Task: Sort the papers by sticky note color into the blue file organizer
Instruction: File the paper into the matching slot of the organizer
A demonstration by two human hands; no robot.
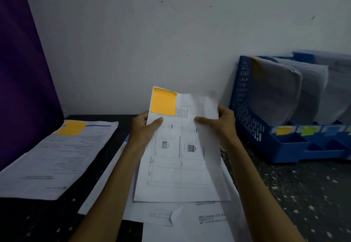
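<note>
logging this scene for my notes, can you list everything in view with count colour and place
held paper: one, white, printed, lifted above the table's middle
orange sticky note: one, on the held paper's top left corner
paper stack: one, white, lying on the table at left
second sticky note: one, orange, on top of the paper stack
loose papers: several, white, under the held paper
blue file organizer: one, at right by the wall
filed papers: several bundles, greyish white, in the organizer
colour tabs: at least two, orange and green, on the organizer's front
table: one, dark, speckled
wall: white, behind
purple panel: one, far left
left hand: grips the held paper's left edge
right hand: grips its right edge
</note>
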